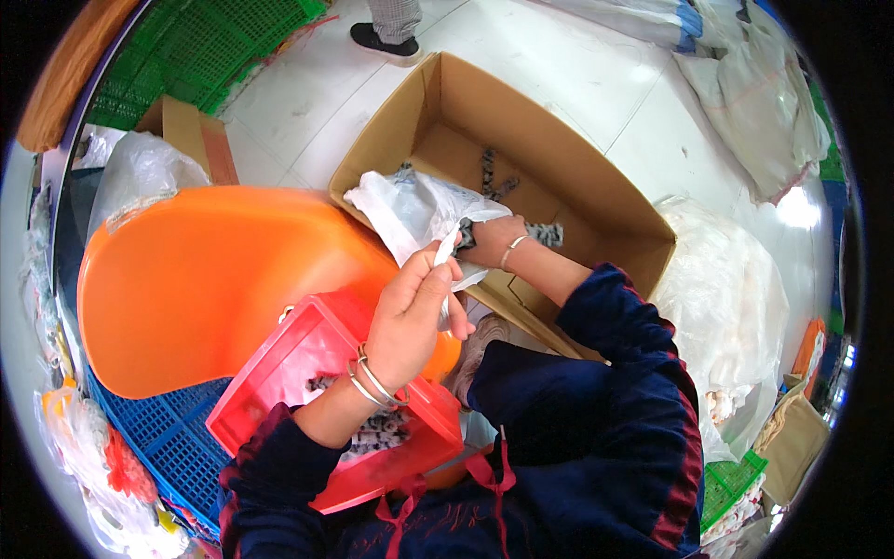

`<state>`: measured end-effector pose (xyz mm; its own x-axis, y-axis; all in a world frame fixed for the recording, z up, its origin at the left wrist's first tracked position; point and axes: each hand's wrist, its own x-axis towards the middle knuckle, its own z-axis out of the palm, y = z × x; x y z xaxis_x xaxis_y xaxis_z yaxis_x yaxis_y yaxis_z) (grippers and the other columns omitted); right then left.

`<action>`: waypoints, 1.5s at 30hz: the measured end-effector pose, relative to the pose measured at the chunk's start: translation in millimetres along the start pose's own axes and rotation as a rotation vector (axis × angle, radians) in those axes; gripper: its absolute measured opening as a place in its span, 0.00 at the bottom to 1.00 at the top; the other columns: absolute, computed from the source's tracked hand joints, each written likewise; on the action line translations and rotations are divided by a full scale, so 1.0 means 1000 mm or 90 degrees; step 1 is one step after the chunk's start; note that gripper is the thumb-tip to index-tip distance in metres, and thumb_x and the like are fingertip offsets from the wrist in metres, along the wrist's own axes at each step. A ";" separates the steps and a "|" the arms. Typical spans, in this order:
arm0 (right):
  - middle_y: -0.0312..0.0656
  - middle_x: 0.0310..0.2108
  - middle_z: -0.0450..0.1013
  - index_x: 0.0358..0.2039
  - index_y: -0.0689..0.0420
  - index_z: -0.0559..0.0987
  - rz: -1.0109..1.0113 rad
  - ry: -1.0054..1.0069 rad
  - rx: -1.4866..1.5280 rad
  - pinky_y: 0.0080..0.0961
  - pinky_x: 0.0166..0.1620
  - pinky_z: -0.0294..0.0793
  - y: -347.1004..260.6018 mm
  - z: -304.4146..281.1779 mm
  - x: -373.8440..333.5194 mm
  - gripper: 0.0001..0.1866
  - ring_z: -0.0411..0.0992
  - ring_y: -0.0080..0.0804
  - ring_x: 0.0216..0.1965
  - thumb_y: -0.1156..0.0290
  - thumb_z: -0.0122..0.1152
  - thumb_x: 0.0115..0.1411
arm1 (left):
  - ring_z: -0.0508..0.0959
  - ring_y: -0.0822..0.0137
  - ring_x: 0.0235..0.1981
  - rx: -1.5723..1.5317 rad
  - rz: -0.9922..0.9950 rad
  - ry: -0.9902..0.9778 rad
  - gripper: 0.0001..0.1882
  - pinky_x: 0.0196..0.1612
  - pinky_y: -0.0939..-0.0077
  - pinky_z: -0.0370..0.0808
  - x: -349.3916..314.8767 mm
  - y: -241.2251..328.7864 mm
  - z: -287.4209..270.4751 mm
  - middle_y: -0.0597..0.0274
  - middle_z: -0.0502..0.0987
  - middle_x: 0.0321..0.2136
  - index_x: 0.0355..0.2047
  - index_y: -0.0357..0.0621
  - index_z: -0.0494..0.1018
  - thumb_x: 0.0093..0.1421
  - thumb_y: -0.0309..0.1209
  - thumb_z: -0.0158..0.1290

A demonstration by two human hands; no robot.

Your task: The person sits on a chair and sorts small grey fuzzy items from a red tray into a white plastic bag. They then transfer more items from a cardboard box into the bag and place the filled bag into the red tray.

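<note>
My left hand (414, 303) is closed, with the edge of a white plastic bag (396, 210) pinched between thumb and fingers. The bag lies over the near-left wall of a cardboard box (605, 177). At the bag's mouth, my right hand (492, 240) is closed on a fuzzy grey-and-black strip (465, 235); its fingertips are partly hidden. Another patterned fuzzy piece (545, 234) shows beyond my right wrist; whether it joins the held strip I cannot tell. More fuzzy strips (492, 174) lie inside the box.
Close to my left forearm, a red bin (256, 391) holds similar fuzzy pieces. An orange chair (186, 279) stands to the left, by a blue crate (168, 424). On the right is a large translucent bag (731, 307). Green crates (200, 47) and another person's shoe (384, 44) are farther off.
</note>
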<state>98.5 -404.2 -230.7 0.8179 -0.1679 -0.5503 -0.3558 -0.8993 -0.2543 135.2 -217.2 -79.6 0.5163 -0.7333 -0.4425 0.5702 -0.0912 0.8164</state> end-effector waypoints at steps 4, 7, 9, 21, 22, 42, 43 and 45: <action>0.56 0.41 0.77 0.41 0.62 0.78 -0.026 -0.106 0.074 0.39 0.47 0.75 0.004 -0.006 -0.033 0.29 0.76 0.52 0.43 0.48 0.61 0.49 | 0.79 0.70 0.27 0.181 -0.078 -0.060 0.10 0.37 0.77 0.75 -0.003 0.007 0.003 0.56 0.71 0.48 0.41 0.37 0.65 0.70 0.30 0.38; 0.59 0.37 0.76 0.39 0.65 0.78 -0.059 -0.072 0.109 0.41 0.47 0.75 0.029 0.003 -0.041 0.23 0.75 0.55 0.42 0.58 0.61 0.51 | 0.80 0.67 0.31 0.133 -0.077 -0.069 0.09 0.40 0.78 0.74 0.000 0.005 -0.001 0.55 0.70 0.52 0.41 0.37 0.65 0.70 0.30 0.38; 0.56 0.36 0.77 0.39 0.65 0.78 -0.047 -0.088 0.047 0.41 0.45 0.75 0.039 -0.005 -0.048 0.17 0.76 0.52 0.41 0.65 0.57 0.53 | 0.81 0.65 0.32 0.038 -0.068 -0.056 0.09 0.40 0.76 0.75 0.003 0.003 -0.008 0.53 0.70 0.52 0.41 0.38 0.65 0.70 0.31 0.38; 0.55 0.31 0.77 0.32 0.61 0.78 -0.128 -0.105 -0.043 0.44 0.39 0.75 0.037 -0.053 -0.068 0.11 0.77 0.50 0.36 0.67 0.51 0.58 | 0.81 0.64 0.34 -0.023 -0.124 -0.040 0.09 0.40 0.72 0.77 0.011 -0.005 -0.009 0.54 0.70 0.53 0.41 0.40 0.65 0.70 0.32 0.39; 0.56 0.31 0.77 0.33 0.61 0.78 -0.133 -0.096 0.022 0.44 0.40 0.75 0.037 -0.045 -0.063 0.13 0.77 0.51 0.36 0.65 0.52 0.58 | 0.81 0.64 0.35 -0.025 -0.120 -0.047 0.09 0.41 0.72 0.77 0.010 -0.006 -0.007 0.54 0.70 0.53 0.41 0.40 0.65 0.70 0.32 0.39; 0.58 0.35 0.77 0.42 0.68 0.77 0.454 -0.267 0.315 0.41 0.22 0.77 0.135 0.037 0.116 0.42 0.78 0.44 0.22 0.32 0.46 0.58 | 0.74 0.52 0.40 0.206 0.048 -0.443 0.12 0.44 0.66 0.71 -0.049 -0.013 0.041 0.51 0.68 0.37 0.43 0.36 0.62 0.61 0.26 0.49; 0.58 0.39 0.76 0.46 0.66 0.76 0.469 -0.190 0.351 0.42 0.27 0.78 0.124 0.050 0.124 0.43 0.78 0.47 0.25 0.32 0.49 0.56 | 0.73 0.47 0.38 0.167 0.068 -0.391 0.12 0.42 0.62 0.71 -0.057 -0.017 0.046 0.47 0.67 0.35 0.41 0.36 0.60 0.60 0.26 0.50; 0.58 0.44 0.75 0.52 0.62 0.76 0.452 -0.048 0.410 0.44 0.35 0.79 0.111 0.065 0.136 0.43 0.79 0.50 0.33 0.32 0.53 0.53 | 0.72 0.41 0.38 0.127 0.055 -0.346 0.12 0.40 0.57 0.71 -0.070 -0.021 0.046 0.42 0.65 0.35 0.39 0.35 0.58 0.60 0.26 0.49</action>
<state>141.3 -500.9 -385.4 0.2932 -0.5416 -0.7878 -0.9552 -0.1997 -0.2183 57.8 -194.6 -49.0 0.1240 -0.9792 -0.1604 0.3826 -0.1019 0.9183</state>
